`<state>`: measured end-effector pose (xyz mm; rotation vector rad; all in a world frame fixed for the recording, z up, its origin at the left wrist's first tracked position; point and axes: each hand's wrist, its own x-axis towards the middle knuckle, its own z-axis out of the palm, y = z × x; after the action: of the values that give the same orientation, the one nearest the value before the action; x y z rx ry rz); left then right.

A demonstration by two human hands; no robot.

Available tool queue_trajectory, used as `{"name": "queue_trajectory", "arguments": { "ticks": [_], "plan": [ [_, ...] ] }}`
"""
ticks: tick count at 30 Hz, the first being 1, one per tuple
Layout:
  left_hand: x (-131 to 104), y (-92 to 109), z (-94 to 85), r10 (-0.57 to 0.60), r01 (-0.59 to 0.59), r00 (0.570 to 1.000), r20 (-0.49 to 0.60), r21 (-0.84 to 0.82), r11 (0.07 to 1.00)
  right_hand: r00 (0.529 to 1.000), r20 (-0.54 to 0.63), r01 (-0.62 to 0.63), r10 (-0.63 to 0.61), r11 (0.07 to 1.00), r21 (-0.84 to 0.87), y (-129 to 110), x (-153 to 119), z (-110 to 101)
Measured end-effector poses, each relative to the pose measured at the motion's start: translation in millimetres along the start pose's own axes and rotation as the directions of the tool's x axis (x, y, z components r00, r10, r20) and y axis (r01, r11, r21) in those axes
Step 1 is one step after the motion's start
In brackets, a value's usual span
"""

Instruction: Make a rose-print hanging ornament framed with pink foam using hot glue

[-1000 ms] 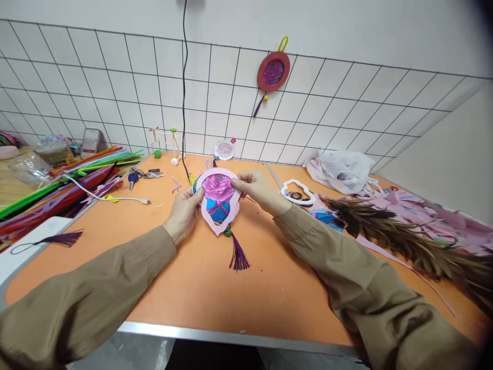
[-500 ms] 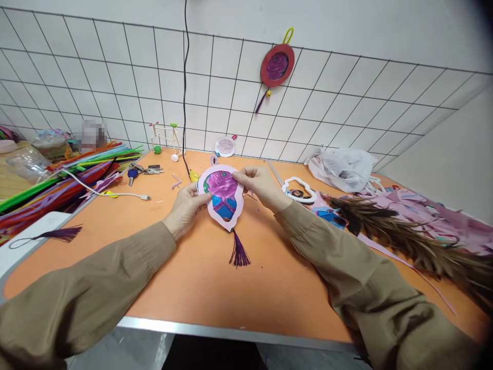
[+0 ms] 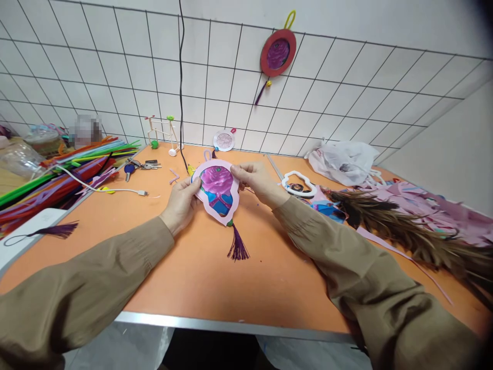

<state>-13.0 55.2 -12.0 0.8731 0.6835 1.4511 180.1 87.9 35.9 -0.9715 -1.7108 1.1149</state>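
Observation:
Both hands hold a pink-framed paper ornament (image 3: 217,191) with a purple rose and blue picture, just above the orange table (image 3: 200,277). My left hand (image 3: 180,203) pinches its left edge and my right hand (image 3: 256,182) grips its upper right edge. A purple tassel (image 3: 238,246) with a small green bead hangs from the ornament's bottom tip onto the table. A pink loop sticks out at the ornament's top.
Coloured pipe cleaners (image 3: 57,177), a white cable, keys (image 3: 138,165) and a loose purple tassel (image 3: 54,230) lie at the left. A white cut-out frame (image 3: 299,185), a plastic bag (image 3: 342,162), pink scraps and brown feathers (image 3: 404,231) lie at the right. A red round ornament (image 3: 278,52) hangs on the wire grid.
The ornament has been turned slightly and lowered toward the table between my hands; its tassel shifted with it. The view tilted down a little.

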Motion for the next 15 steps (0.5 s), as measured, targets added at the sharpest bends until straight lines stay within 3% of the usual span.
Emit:
{"name": "queue_trajectory", "arguments": {
  "ticks": [15],
  "plan": [
    [-1.2,2.1,2.3,-0.027,0.027,1.0,-0.011,-0.004,1.0,0.999,-0.03,0.027,-0.027,0.999,-0.019,2.9,-0.7,2.0]
  ]
}}
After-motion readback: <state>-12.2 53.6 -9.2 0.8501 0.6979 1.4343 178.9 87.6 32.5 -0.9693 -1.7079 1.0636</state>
